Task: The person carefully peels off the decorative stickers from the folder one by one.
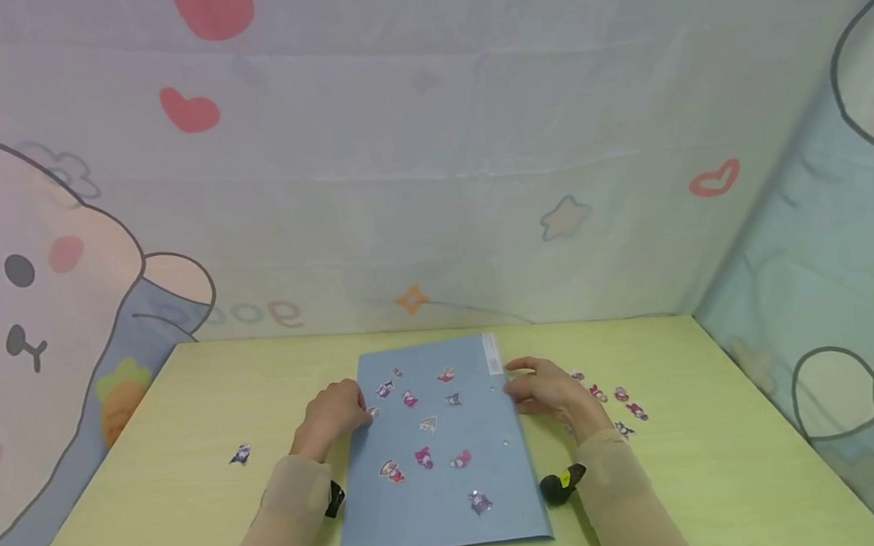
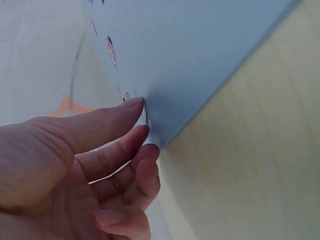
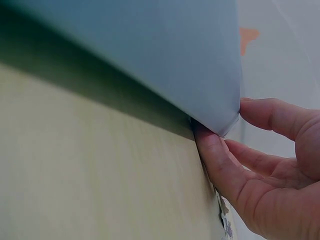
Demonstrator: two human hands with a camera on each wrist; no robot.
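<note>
A blue file folder (image 1: 485, 437) lies on the table with several small cartoon stickers scattered over its cover. A white label (image 1: 492, 353) runs along its top right edge. My left hand (image 1: 335, 413) grips the folder's left edge, thumb on the cover beside a small sticker (image 1: 373, 411) and fingers curled at the rim. On the opposite side, my right hand (image 1: 545, 387) pinches the right edge between thumb and fingers. That edge stands a little above the table in the right wrist view, with a dark shadow beneath the folder (image 3: 190, 60).
Several loose stickers (image 1: 621, 394) lie on the table right of the folder, partly behind my right hand. One more sticker (image 1: 241, 454) is at the left. The pale yellow-green table (image 1: 719, 456) ends at a printed cloth backdrop (image 1: 434, 223).
</note>
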